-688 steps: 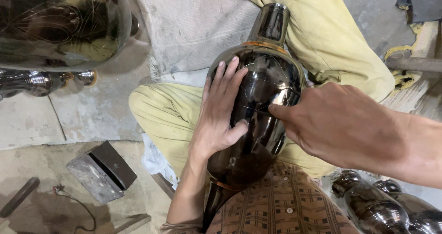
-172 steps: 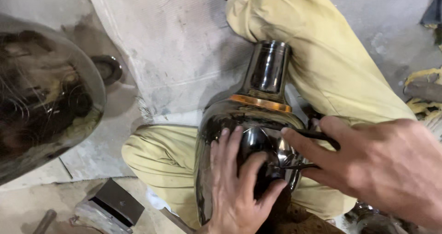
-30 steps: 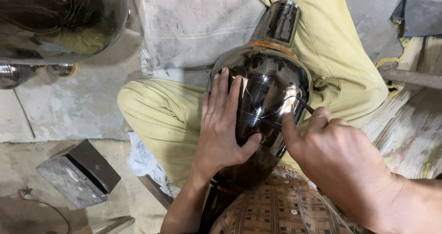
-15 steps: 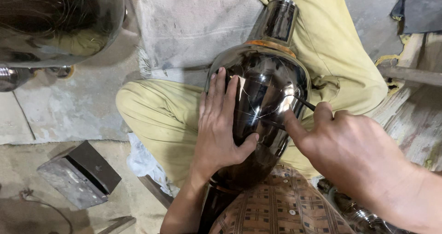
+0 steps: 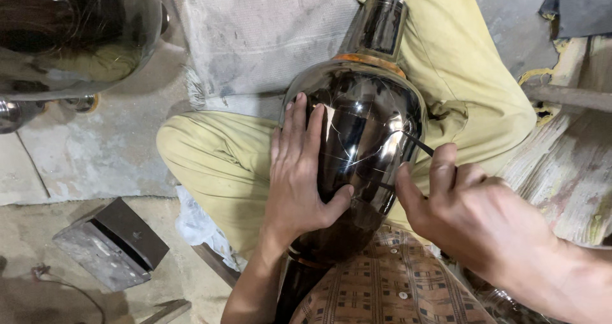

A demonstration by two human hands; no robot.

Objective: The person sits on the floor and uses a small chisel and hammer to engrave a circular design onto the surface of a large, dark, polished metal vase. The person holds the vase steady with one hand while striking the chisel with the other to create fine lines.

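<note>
A large shiny dark metal vase [image 5: 366, 123] with a narrow neck and a copper-coloured ring lies across my lap, neck pointing away. My left hand [image 5: 298, 171] lies flat on its left side, fingers spread, thumb hooked under the belly. My right hand [image 5: 475, 219] is closed on a thin dark pointed tool [image 5: 417, 144], whose tip rests against the vase's right flank. Fine scratched lines show on the polished surface between my hands.
I sit cross-legged in yellow trousers [image 5: 217, 164] on a grey cloth [image 5: 255, 37]. Another big polished vessel [image 5: 70, 37] stands at the top left. A dark metal block [image 5: 111, 244] lies on the floor at the lower left. Worn wooden boards [image 5: 567, 171] are at the right.
My right hand has shifted slightly up and left along the vase's right side with the tool. The left hand stays pressed on the vase.
</note>
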